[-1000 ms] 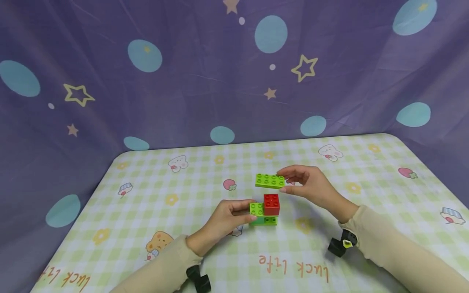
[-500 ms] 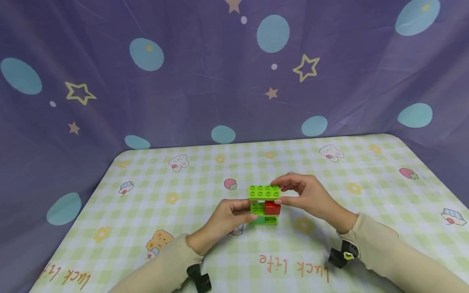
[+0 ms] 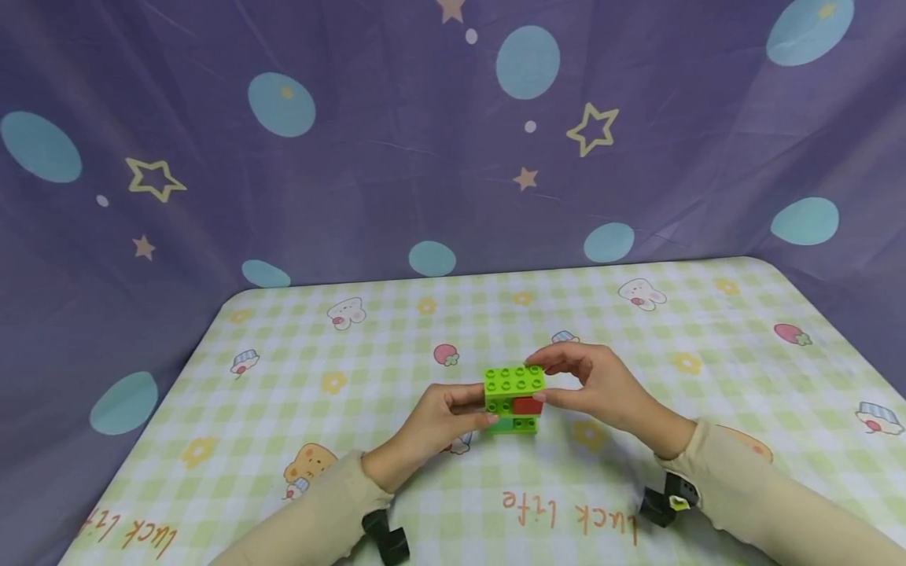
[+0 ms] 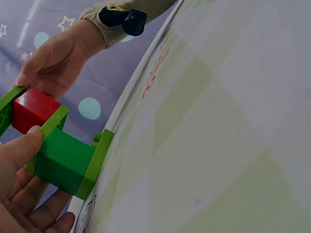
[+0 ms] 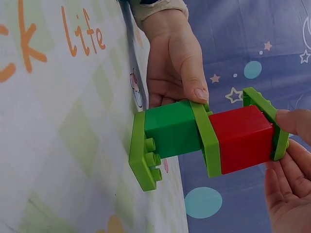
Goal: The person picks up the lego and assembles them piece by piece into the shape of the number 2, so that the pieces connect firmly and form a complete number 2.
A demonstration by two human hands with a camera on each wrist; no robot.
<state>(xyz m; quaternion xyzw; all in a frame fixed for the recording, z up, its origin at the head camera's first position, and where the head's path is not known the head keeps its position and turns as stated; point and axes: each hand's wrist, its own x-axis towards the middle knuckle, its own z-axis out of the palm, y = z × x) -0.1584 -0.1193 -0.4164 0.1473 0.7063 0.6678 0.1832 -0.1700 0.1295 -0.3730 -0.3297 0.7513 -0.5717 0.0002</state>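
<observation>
A small tower of building bricks stands on the table. Its base is a light green plate, with a dark green brick above one end. A second light green plate lies over that brick, and a red brick stands on its right half. My right hand pinches the right end of a light green eight-stud plate at the red brick's top; whether it is fully seated I cannot tell. My left hand grips the tower's left side, thumb on the middle plate's edge.
A checked cloth with printed cartoons covers the table. Behind it hangs a purple curtain with stars and ovals. Black wrist mounts are strapped at both sleeves.
My right hand has brought the top light green plate left and down, from behind the tower onto the red brick's top. My left hand has kept its grip on the tower.
</observation>
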